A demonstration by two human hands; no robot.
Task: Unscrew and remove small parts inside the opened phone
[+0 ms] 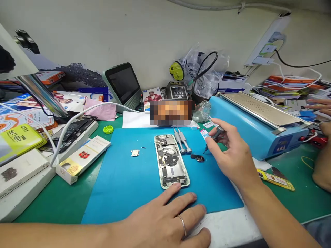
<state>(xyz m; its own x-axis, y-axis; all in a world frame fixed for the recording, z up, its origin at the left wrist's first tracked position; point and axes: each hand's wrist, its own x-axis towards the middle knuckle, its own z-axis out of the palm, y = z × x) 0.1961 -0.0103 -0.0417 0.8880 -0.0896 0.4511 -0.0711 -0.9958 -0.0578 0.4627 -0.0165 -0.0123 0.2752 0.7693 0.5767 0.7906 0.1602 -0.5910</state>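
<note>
An opened smartphone [171, 165] with its inner parts exposed lies lengthwise on the blue mat [121, 193]. My left hand [165, 217], a ring on one finger, rests with fingers spread, the index fingertip touching the phone's near edge. To the right of the phone, my right hand [236, 155] grips a small dark screwdriver [219, 133] between thumb and fingers, its tip pointing down near the mat. Close to that tip lies a small black phone part [198, 157]. Two grey screwdrivers [180, 142] lie beside the phone, and a small silver plate [134, 153] sits to its left.
A blue machine with a metal top plate [240, 120] stands at right. Behind the mat are a glass jar [203, 111] and a smart display [124, 84]. At left lie a cigarette box [84, 158], a white cable [63, 132] and a lamp post [42, 93]. Another person's arm [323, 162] shows far right.
</note>
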